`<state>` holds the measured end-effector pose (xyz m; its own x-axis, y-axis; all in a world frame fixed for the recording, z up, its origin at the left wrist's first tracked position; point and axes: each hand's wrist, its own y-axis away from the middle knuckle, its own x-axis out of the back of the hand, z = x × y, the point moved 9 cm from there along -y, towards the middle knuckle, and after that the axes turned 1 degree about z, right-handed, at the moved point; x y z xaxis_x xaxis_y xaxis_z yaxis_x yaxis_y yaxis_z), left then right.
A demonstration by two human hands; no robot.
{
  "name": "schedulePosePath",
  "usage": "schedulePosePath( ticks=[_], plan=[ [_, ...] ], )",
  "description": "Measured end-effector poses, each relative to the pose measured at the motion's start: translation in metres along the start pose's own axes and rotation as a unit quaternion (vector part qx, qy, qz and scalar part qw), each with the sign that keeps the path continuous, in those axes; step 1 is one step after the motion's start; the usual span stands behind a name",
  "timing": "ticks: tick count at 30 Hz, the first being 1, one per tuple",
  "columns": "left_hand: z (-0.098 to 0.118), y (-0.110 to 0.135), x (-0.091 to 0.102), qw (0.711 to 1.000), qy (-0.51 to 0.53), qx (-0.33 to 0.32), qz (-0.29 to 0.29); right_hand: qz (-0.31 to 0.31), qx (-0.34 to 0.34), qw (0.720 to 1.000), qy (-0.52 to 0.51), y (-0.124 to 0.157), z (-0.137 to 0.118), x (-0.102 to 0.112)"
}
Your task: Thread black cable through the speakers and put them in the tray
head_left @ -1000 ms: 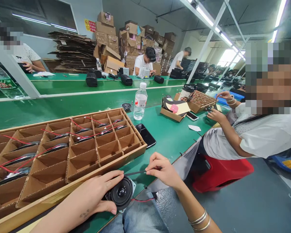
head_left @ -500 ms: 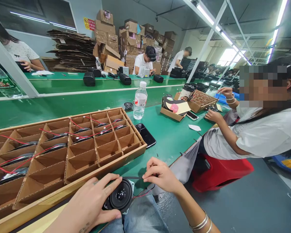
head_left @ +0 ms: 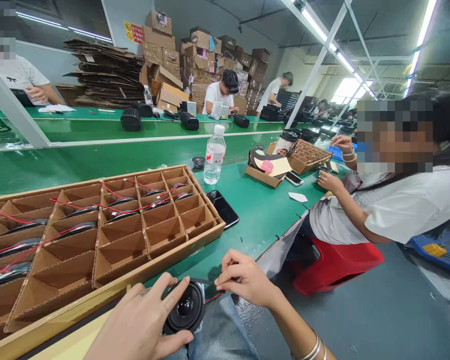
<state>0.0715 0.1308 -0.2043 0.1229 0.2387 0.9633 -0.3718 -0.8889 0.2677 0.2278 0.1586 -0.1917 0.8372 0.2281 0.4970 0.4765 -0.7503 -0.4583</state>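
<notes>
The left hand (head_left: 138,320) grasps one black speaker (head_left: 185,307) at the near edge of the green workbench (head_left: 255,215), fingers spread over its rim. The right hand (head_left: 243,278) pinches a thin black lead (head_left: 202,281) just beside it. Along the bench's left side, a cardboard-divided tray (head_left: 135,276) holds about ten speakers (head_left: 153,204) with red wires (head_left: 86,206), though the leftmost are hard to count.

My left hand (head_left: 138,320) gripped a speaker (head_left: 183,309) just beside a cardboard tray (head_left: 135,272), while my right hand (head_left: 243,280) pinched a black strip (head_left: 202,281) at the speaker's rim.
</notes>
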Motion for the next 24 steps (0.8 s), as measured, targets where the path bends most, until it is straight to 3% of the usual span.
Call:
schedulePosePath(
  ticks=[8,17,19,24],
  plan=[
    [0.004,0.001,-0.001,1.0,-0.023,0.001,-0.014,0.002,0.038,0.998,0.041,0.006,-0.015,-0.004],
    [0.006,-0.001,-0.01,0.994,-0.08,-0.059,0.037,0.021,0.08,0.993,0.085,0.008,-0.033,-0.009],
    [0.006,-0.002,-0.015,0.991,-0.101,-0.067,0.057,0.025,0.081,0.992,0.096,0.009,-0.035,-0.01],
    [0.019,0.004,-0.017,0.958,-0.199,-0.118,0.171,0.031,0.081,0.989,0.123,0.009,-0.039,-0.013]
  ],
)
